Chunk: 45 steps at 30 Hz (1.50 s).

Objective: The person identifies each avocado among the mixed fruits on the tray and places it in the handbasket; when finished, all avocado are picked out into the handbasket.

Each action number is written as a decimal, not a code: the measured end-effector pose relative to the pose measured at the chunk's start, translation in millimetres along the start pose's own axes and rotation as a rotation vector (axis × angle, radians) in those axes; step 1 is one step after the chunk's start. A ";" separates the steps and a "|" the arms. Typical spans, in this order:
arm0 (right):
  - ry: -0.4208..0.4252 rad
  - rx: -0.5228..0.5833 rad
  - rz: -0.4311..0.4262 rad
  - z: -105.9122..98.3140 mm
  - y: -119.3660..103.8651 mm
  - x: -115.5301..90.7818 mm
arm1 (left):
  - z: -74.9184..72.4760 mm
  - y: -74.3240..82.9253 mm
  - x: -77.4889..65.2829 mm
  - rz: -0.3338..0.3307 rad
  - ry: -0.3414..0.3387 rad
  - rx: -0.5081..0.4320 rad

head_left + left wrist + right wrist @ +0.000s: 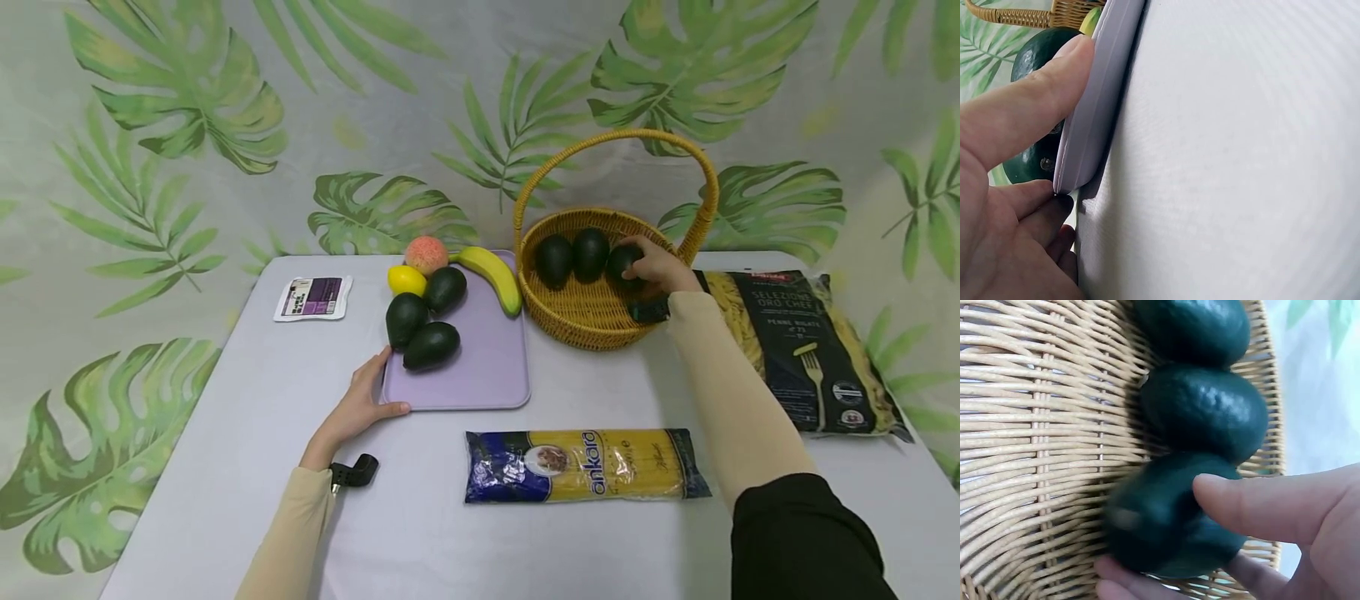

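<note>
My right hand [657, 265] holds a dark green avocado [1154, 531] inside the wicker basket [558, 310], its thumb on top and fingertips around the lower side. Two more avocados [591, 254] sit beside it in a row; the right wrist view shows them close together. At the near left corner of the lilac tray [487, 375], my left hand [360, 404] rests with thumb along the front edge and fingers against the left side. Several avocados [432, 346], a lemon [407, 281], a peach [427, 255] and a banana [491, 277] lie on that tray.
A spaghetti pack [585, 467] lies across the front of the white table [420, 533]. To the right is a large penne bag [810, 358], partly behind the right arm. A small white and purple packet [313, 299] lies at the back left. The basket's tall handle [615, 136] arches overhead.
</note>
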State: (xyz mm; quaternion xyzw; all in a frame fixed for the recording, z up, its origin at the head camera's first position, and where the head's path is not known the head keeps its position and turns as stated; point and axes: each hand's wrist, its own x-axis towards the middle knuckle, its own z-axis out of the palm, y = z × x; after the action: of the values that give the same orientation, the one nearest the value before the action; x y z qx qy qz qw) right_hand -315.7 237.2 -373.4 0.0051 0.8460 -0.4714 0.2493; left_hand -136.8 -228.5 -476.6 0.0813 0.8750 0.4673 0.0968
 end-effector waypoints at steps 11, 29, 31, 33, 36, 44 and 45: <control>0.026 -0.129 -0.101 -5.3 -6.9 -12.8 | -1.2 6.1 -2.2 -0.003 0.006 -0.009; -0.118 -0.016 -0.324 28.8 -20.2 -37.5 | -0.3 -0.7 -0.8 0.003 0.000 -0.007; -0.152 -0.001 -0.358 38.7 -22.9 -38.2 | -0.5 -2.1 -0.3 0.004 -0.002 -0.002; -0.189 0.004 -0.400 50.5 -26.5 -38.4 | -0.5 -3.3 0.2 0.004 -0.001 -0.002; -0.250 -0.015 -0.466 69.9 -34.2 -39.2 | -0.6 -3.6 0.2 0.005 -0.002 -0.003; -0.415 -0.026 -0.561 123.6 -55.7 -37.2 | -0.5 -3.2 -0.6 0.000 -0.007 -0.012; -0.432 -0.024 -0.565 129.3 -57.4 -35.8 | -0.5 -3.4 -0.4 -0.001 -0.006 -0.011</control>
State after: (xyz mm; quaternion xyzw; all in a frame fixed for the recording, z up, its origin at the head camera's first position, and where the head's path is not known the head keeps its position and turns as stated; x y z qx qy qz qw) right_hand -244.5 110.0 -368.3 -0.3318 0.7473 -0.5019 0.2823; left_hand -136.7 -230.8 -479.1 0.0819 0.8721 0.4720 0.1001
